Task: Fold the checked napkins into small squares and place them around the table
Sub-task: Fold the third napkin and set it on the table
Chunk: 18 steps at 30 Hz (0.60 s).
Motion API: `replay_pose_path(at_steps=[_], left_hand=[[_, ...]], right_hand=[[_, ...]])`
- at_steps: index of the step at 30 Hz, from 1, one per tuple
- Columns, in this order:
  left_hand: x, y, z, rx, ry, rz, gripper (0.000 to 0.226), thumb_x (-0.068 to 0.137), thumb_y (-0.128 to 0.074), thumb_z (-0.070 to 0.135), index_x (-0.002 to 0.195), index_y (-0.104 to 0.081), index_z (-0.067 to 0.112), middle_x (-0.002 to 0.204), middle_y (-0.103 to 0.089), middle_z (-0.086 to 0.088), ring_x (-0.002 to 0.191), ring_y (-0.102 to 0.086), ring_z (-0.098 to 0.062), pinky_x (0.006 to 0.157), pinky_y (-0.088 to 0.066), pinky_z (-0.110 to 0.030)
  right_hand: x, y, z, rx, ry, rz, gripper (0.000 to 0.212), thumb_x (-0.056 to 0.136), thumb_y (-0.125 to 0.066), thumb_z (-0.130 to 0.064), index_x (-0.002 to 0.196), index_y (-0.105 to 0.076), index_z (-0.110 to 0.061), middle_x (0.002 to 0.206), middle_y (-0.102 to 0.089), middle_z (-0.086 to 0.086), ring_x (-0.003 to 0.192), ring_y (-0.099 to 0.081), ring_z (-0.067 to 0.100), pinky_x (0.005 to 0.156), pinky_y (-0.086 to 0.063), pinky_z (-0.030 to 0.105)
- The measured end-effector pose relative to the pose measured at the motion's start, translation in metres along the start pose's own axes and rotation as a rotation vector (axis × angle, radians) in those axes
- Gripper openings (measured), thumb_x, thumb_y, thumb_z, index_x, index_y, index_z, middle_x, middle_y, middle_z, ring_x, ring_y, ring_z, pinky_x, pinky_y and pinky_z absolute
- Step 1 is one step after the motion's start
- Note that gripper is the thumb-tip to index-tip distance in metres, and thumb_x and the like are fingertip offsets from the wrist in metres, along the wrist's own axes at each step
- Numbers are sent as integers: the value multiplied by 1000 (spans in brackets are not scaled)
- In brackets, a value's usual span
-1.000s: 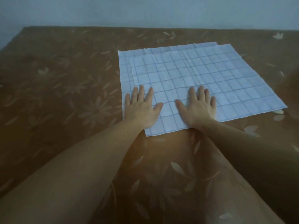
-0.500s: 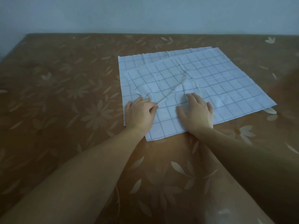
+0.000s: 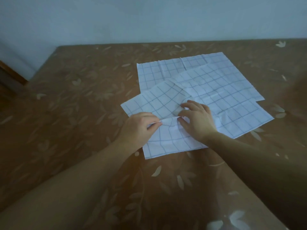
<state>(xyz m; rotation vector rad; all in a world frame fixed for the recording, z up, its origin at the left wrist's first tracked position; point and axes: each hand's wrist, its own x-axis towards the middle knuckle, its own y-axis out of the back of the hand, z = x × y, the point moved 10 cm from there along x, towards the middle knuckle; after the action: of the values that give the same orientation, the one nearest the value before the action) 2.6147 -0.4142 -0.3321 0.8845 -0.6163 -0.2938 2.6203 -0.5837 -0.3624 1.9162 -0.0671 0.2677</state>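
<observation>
The napkins (image 3: 216, 90) lie overlapped on the brown flowered surface (image 3: 74, 97), right of its middle; how many there are is hard to tell. The left hand (image 3: 139, 128) pinches a raised fold of the top napkin (image 3: 159, 103). The right hand (image 3: 197, 120) pinches it too, covering the crease. No writing is seen.

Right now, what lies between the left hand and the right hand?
In the head view, only a raised, creased strip of the top checked napkin lies between the left hand and the right hand; both pinch it. Nothing else is there.
</observation>
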Motion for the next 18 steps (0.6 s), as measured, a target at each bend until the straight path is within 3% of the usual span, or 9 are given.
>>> replay_pose_path(at_steps=[4, 6, 9, 12, 14, 18], left_hand=[[-35, 10, -9, 109, 103, -132, 44, 90, -49, 47, 74, -71, 12, 65, -65, -1, 62, -58, -17, 58, -48, -40], [-57, 15, -15, 139, 170, -187, 36, 92, -56, 42, 75, -70, 13, 66, -64, 0, 63, -58, -16, 58, -49, -41], [-91, 23, -23, 200, 264, -265, 27, 94, -59, 37, 79, -70, 17, 72, -63, 2, 67, -57, -14, 58, -46, -36], [-126, 34, -36, 331, 332, -298, 26, 94, -57, 36, 79, -68, 17, 74, -61, 3, 70, -57, -17, 56, -39, -30], [-144, 44, -43, 394, 384, -278, 25, 94, -56, 35, 80, -68, 19, 75, -62, 3, 72, -59, -19, 60, -46, -32], [-163, 49, -35, 456, 434, -245, 23, 95, -54, 34, 85, -70, 21, 81, -64, 3, 78, -61, -21, 67, -51, -36]], right_hand=[[-30, 7, -34, 34, 66, 21, 8, 88, -66, -21, 92, -72, -18, 116, -68, 0, 120, -58, 24, 95, -30, 33], [-52, 7, -47, 53, 69, 3, 16, 89, -65, -24, 103, -69, -18, 125, -64, 2, 123, -56, 25, 97, -33, 36], [-92, -5, -55, 21, -7, -144, 58, 90, -59, -48, 140, -45, -23, 157, -32, 4, 145, -30, 24, 114, -24, 42], [-137, -17, -48, -69, -158, -291, 88, 86, -45, -70, 155, -14, -26, 165, -3, 5, 152, -3, 24, 121, -8, 46], [-162, -23, -43, -97, -265, -355, 93, 85, -37, -75, 156, -6, -24, 165, 3, 5, 152, 5, 25, 121, -1, 48], [-186, -26, -49, -84, -320, -327, 82, 91, -30, -71, 156, -14, -23, 165, -4, 2, 152, 3, 23, 122, -1, 48]])
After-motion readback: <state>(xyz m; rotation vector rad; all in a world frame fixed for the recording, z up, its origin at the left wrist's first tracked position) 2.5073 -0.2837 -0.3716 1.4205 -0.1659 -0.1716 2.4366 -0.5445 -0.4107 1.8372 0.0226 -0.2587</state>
